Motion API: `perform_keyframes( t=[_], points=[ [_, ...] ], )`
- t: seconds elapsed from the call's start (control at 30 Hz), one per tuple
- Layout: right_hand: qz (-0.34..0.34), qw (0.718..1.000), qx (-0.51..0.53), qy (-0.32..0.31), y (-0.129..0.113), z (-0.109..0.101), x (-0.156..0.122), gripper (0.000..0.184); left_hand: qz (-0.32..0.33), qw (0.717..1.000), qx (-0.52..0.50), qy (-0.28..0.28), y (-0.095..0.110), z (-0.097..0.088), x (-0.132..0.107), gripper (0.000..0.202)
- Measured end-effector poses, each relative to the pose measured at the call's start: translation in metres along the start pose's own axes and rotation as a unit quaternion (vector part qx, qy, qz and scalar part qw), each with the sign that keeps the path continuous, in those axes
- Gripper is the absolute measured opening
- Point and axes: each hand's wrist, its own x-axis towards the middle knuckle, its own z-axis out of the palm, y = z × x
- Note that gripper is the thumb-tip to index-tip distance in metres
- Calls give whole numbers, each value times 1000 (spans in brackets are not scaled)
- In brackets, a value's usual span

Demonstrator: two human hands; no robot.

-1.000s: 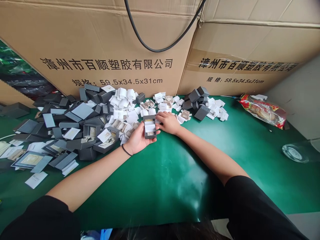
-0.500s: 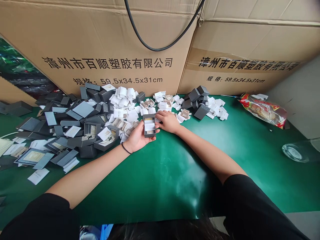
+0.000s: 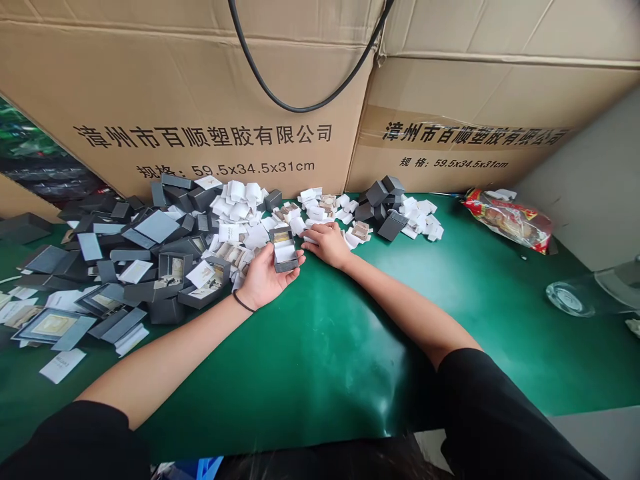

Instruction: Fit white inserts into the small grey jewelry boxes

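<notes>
My left hand (image 3: 263,281) holds a small dark grey jewellery box (image 3: 285,251) with its lid raised. A white insert fills part of it. To the right of this box, apart from it, is my right hand (image 3: 329,245), palm down with fingers spread and slightly bent. Its fingertips are beside the loose white folded cards (image 3: 316,213), and nothing shows in its grasp. Further white cards (image 3: 239,203) are heaped behind my left hand. Left of it lies a big pile of dark grey boxes (image 3: 157,227), some of them open.
Large cardboard cartons (image 3: 210,87) stand along the back, with a black cable (image 3: 300,109) hanging before them. A smaller stack of dark boxes (image 3: 379,200) sits beside white cards (image 3: 420,217). Farther right are a red snack packet (image 3: 510,220) and a clear glass (image 3: 595,290) on the green tabletop (image 3: 330,373).
My right hand has drawn away from the box to the white cards behind it. The box stays in my left hand. The whole view has shifted slightly.
</notes>
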Motion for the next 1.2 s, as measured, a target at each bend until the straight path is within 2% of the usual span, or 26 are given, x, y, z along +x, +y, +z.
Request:
perform_keyframes(
  t=[0.17, 0.37, 0.43, 0.57, 0.7, 0.93, 1.2],
  points=[
    [19, 999, 31, 25, -1, -1, 0, 29, -2, 1000, 3, 18, 0, 1, 0, 44],
    [76, 986, 71, 127, -8, -6, 0, 37, 15, 1000, 8, -7, -5, -7, 6, 39],
    [84, 980, 107, 143, -12, -8, 0, 38, 18, 1000, 14, -11, -6, -9, 7, 38],
    [53, 978, 163, 115, -18, -7, -1, 40, 22, 1000, 15, -11, -7, -11, 8, 39],
    [26, 988, 135, 64, -20, -3, -1, 49, 16, 1000, 15, -8, -6, -10, 9, 40],
    [50, 984, 167, 20, -17, -1, 0, 51, 8, 1000, 14, -8, -4, -9, 11, 35],
    [69, 973, 218, 24, -15, -2, 4, 47, 3, 1000, 20, -11, -2, -7, 15, 31]
  ],
)
